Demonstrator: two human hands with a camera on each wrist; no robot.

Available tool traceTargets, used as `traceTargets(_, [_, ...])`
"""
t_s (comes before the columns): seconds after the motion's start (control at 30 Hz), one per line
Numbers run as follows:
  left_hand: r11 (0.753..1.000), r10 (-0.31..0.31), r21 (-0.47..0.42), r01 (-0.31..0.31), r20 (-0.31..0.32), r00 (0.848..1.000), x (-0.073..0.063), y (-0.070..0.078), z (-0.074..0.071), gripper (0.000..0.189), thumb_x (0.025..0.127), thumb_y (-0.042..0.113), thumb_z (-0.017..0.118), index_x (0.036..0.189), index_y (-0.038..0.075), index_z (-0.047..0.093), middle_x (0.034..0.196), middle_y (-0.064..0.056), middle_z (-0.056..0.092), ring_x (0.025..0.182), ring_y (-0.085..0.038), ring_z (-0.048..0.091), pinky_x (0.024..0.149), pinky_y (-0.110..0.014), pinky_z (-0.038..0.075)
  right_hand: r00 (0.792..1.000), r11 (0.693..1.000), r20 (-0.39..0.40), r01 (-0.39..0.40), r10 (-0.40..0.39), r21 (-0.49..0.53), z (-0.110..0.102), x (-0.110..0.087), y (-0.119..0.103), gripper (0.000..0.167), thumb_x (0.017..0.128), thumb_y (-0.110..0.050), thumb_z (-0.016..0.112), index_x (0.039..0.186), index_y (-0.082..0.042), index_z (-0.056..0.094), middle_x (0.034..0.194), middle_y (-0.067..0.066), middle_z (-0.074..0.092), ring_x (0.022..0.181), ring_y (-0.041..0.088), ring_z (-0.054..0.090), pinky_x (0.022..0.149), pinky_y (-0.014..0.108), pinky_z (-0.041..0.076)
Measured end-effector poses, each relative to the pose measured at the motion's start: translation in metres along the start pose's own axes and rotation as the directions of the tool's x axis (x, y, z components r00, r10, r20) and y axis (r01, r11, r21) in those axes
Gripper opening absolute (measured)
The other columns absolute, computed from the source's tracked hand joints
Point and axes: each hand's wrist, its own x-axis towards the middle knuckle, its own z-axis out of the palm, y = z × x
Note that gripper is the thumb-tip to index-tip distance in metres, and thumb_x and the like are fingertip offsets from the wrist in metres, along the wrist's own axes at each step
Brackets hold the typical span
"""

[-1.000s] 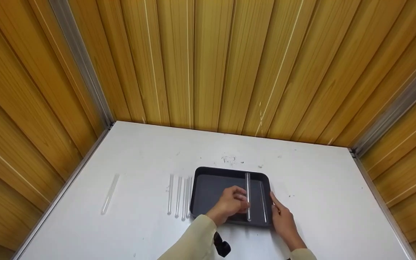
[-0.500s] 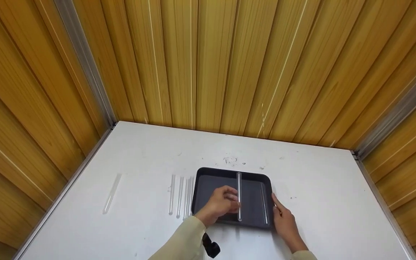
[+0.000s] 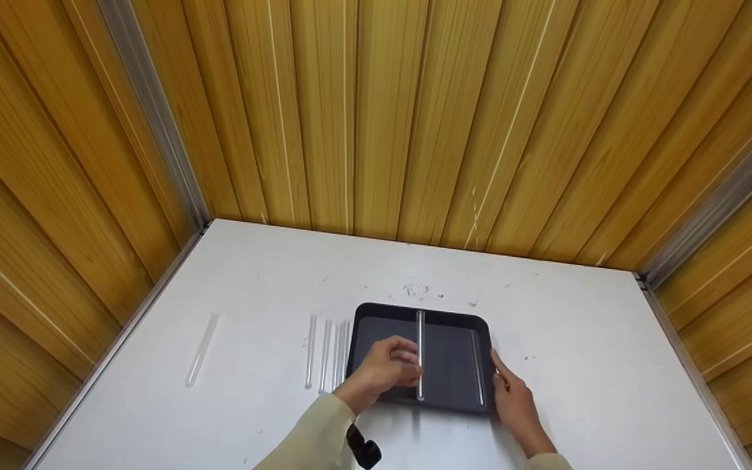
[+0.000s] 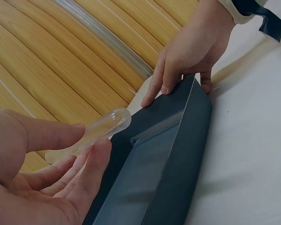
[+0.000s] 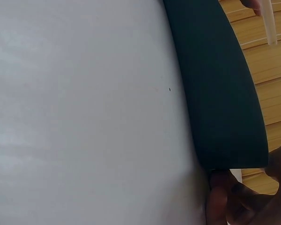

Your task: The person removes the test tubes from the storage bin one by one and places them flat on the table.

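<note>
Clear test tube (image 3: 420, 356) pinched between thumb and fingers of left hand (image 3: 382, 369), held lengthwise just above the middle of the dark tray (image 3: 408, 310); rounded end shows in the left wrist view (image 4: 117, 117). Right hand (image 3: 513, 398) grips the tray's right rim near its near corner, fingers on the rim, thumb underneath. Second tube (image 3: 477, 369) lies inside along the right wall. Four more tubes (image 3: 325, 356) on white table (image 3: 578, 339) just left of tray, one (image 3: 201, 349) well apart. Risk: light pinch, smooth glass could slip, drop, roll into the other tube
</note>
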Motion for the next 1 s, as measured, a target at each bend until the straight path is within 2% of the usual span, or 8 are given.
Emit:
traceTargets(0.33, [1.000, 0.019, -0.010, -0.019, -0.032, 0.999, -0.008, 0.004, -0.025, 0.041, 0.079, -0.010, 0.066, 0.117, -0.009, 0.053, 0.094, -0.012, 0.062, 0.075, -0.016, 0.065, 0.074, -0.034, 0.060, 1.000, 1.000, -0.003, -0.005, 0.005, -0.007, 0.001, -0.001, 0.000, 0.050, 0.104, -0.015, 0.029, 0.153, -0.025, 0.024, 0.156, 0.016, 0.025, 0.145, 0.037, 0.023, 0.117, 0.054, 0.022])
traceTargets(0.8, [0.999, 0.026, 0.033, -0.024, -0.081, 0.996, -0.022, 0.009, -0.064, 0.044, 0.081, -0.008, 0.065, 0.122, -0.010, 0.049, 0.095, -0.009, 0.062, 0.076, -0.013, 0.064, 0.074, -0.033, 0.060, 1.000, 1.000, -0.020, 0.002, -0.002, -0.025, 0.001, -0.001, -0.001, 0.050, 0.104, -0.016, 0.030, 0.153, -0.026, 0.025, 0.156, 0.017, 0.026, 0.144, 0.039, 0.025, 0.116, 0.054, 0.024])
traceTargets(1.0, [0.997, 0.031, 0.067, -0.024, -0.105, 0.994, -0.026, 0.011, -0.075, 0.043, 0.082, -0.005, 0.065, 0.122, -0.010, 0.049, 0.096, -0.010, 0.062, 0.076, -0.013, 0.065, 0.073, -0.033, 0.059, 1.000, 0.999, -0.016, 0.008, -0.009, -0.032, 0.001, -0.001, -0.001, 0.050, 0.105, -0.016, 0.030, 0.153, -0.024, 0.024, 0.156, 0.018, 0.025, 0.144, 0.039, 0.025, 0.116, 0.055, 0.023])
